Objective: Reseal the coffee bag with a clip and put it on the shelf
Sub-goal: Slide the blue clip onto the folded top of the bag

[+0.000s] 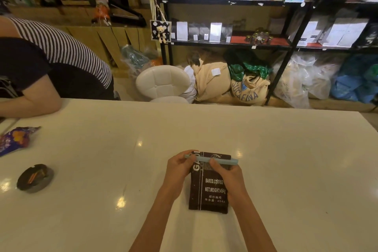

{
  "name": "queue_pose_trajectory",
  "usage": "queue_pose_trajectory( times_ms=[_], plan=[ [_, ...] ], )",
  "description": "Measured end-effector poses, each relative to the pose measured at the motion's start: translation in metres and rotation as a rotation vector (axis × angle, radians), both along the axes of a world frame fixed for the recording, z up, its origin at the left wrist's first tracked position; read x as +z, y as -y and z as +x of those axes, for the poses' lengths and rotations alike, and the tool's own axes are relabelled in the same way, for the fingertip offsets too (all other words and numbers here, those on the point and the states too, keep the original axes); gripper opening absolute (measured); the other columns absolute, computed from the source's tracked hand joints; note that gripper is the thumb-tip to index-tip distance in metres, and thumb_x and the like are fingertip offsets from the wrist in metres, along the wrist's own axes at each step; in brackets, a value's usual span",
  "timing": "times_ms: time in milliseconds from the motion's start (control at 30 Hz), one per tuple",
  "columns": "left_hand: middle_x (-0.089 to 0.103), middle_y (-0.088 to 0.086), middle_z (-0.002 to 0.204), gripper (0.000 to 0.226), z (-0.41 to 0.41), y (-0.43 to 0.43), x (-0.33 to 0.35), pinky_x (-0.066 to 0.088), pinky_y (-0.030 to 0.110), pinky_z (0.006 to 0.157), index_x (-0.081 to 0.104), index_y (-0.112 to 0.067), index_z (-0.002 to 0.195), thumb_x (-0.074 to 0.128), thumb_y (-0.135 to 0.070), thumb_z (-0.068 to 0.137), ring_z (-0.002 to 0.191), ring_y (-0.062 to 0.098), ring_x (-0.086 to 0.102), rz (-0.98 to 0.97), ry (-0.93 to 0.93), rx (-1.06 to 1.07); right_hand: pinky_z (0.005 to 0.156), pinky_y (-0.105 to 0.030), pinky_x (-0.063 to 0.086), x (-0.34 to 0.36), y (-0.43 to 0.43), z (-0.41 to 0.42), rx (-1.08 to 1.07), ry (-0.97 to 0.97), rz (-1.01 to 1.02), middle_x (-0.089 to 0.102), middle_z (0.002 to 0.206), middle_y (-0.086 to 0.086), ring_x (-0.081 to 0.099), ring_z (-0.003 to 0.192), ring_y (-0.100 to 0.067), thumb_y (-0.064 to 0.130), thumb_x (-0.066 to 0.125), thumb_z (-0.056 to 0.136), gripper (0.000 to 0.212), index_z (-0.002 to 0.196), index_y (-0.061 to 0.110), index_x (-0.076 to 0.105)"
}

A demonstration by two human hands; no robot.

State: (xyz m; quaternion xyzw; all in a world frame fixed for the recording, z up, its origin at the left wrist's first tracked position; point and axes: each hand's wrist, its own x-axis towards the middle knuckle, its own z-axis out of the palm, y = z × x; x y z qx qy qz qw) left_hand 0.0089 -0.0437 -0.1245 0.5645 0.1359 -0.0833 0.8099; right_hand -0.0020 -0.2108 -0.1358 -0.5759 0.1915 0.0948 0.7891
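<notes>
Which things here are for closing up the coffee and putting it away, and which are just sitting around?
For the job:
- coffee bag, on the table
- light blue clip across its top
- left hand and right hand, both on the clip
- black shelf behind

Just lying about:
- purple snack wrapper
- dark ashtray
- white stool
- burlap sacks

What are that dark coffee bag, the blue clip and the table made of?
The coffee bag looks like matte printed plastic or foil laminate; it creases softly. The clip appears to be smooth, pale blue rigid plastic, a straight bar. The table has a glossy cream top, stone or laminate; ceiling lights reflect in it.
</notes>
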Motion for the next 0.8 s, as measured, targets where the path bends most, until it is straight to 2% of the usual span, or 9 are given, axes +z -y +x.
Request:
queue_pose_trajectory(
  times_ms=[67, 133, 233, 300, 400, 467, 600, 733, 800],
  plan=[
    [0.075, 0.020, 0.096, 0.014, 0.000, 0.005, -0.002, 0.061, 0.031, 0.073, 0.075, -0.007, 0.102, 0.067, -0.001, 0.091, 0.083, 0.023, 0.072, 0.200, 0.026, 0.073, 0.060, -0.035, 0.062, 0.002, 0.001, 0.001, 0.002, 0.024, -0.038, 0.080, 0.090, -0.016, 0.078, 0.080, -0.032, 0.032, 0.089, 0.062, 0.056, 0.107, 0.006, 0.067],
    [0.076, 0.013, 0.091, 0.015, 0.001, 0.010, -0.002, 0.060, 0.032, 0.076, 0.075, -0.009, 0.101, 0.069, -0.001, 0.090, 0.081, 0.018, 0.070, 0.298, 0.028, 0.130, 0.062, -0.038, 0.062, 0.002, 0.002, 0.002, 0.001, 0.047, -0.049, 0.079, 0.092, -0.017, 0.078, 0.081, -0.034, 0.031, 0.089, 0.062, 0.054, 0.105, 0.007, 0.067],
    [0.074, -0.002, 0.083, 0.016, -0.002, 0.016, -0.001, 0.054, 0.014, 0.065, 0.075, -0.014, 0.099, 0.073, -0.002, 0.087, 0.068, -0.004, 0.069, 0.361, 0.041, 0.211, 0.061, -0.038, 0.062, -0.001, -0.002, -0.002, -0.003, 0.047, -0.006, 0.079, 0.090, -0.018, 0.078, 0.080, -0.035, 0.030, 0.089, 0.061, 0.051, 0.102, 0.007, 0.069],
    [0.074, -0.005, 0.081, 0.016, -0.003, 0.016, -0.002, 0.052, 0.009, 0.059, 0.075, -0.015, 0.098, 0.074, -0.004, 0.086, 0.064, -0.008, 0.068, 0.359, 0.032, 0.228, 0.055, -0.033, 0.061, -0.001, -0.005, -0.005, -0.013, 0.047, 0.005, 0.080, 0.087, -0.016, 0.078, 0.075, -0.031, 0.031, 0.088, 0.060, 0.049, 0.100, 0.008, 0.070],
    [0.077, -0.001, 0.084, 0.017, -0.003, 0.007, 0.000, 0.058, 0.020, 0.067, 0.074, -0.023, 0.093, 0.073, -0.007, 0.088, 0.075, 0.006, 0.073, 0.284, 0.015, 0.175, 0.058, -0.034, 0.062, 0.001, -0.005, -0.006, -0.011, 0.071, 0.002, 0.079, 0.091, -0.018, 0.078, 0.080, -0.033, 0.031, 0.089, 0.062, 0.053, 0.104, 0.006, 0.068],
    [0.079, 0.000, 0.089, 0.011, -0.006, 0.003, 0.000, 0.059, 0.024, 0.072, 0.071, -0.021, 0.100, 0.071, -0.014, 0.091, 0.085, 0.013, 0.074, 0.188, 0.049, 0.090, 0.064, -0.039, 0.063, 0.001, -0.005, -0.005, -0.009, 0.066, 0.023, 0.078, 0.097, -0.019, 0.077, 0.087, -0.037, 0.030, 0.088, 0.066, 0.053, 0.109, 0.006, 0.068],
    [0.077, 0.003, 0.097, 0.025, -0.017, 0.015, -0.008, 0.060, 0.024, 0.062, 0.058, -0.018, 0.110, 0.071, -0.026, 0.091, 0.081, 0.018, 0.078, 0.137, 0.013, 0.022, 0.069, -0.042, 0.063, 0.000, -0.009, -0.005, 0.059, 0.042, 0.087, 0.078, 0.102, -0.020, 0.076, 0.092, -0.038, 0.032, 0.082, 0.076, 0.047, 0.114, 0.008, 0.069],
    [0.077, 0.010, 0.098, 0.023, -0.016, 0.011, -0.016, 0.061, 0.030, 0.062, 0.061, -0.015, 0.108, 0.072, -0.023, 0.090, 0.081, 0.024, 0.078, 0.113, -0.050, 0.124, 0.066, -0.037, 0.063, 0.003, -0.004, -0.008, 0.005, 0.114, 0.086, 0.079, 0.102, -0.006, 0.077, 0.093, -0.026, 0.036, 0.076, 0.078, 0.044, 0.121, 0.034, 0.066],
    [0.078, 0.006, 0.096, 0.026, -0.015, 0.008, -0.016, 0.062, 0.031, 0.063, 0.060, -0.016, 0.109, 0.074, -0.025, 0.088, 0.083, 0.024, 0.078, 0.115, -0.040, 0.064, 0.063, -0.033, 0.063, 0.000, -0.002, -0.011, -0.076, 0.146, 0.041, 0.079, 0.101, -0.004, 0.077, 0.091, -0.023, 0.029, 0.072, 0.084, 0.032, 0.116, 0.032, 0.069]
  ],
)
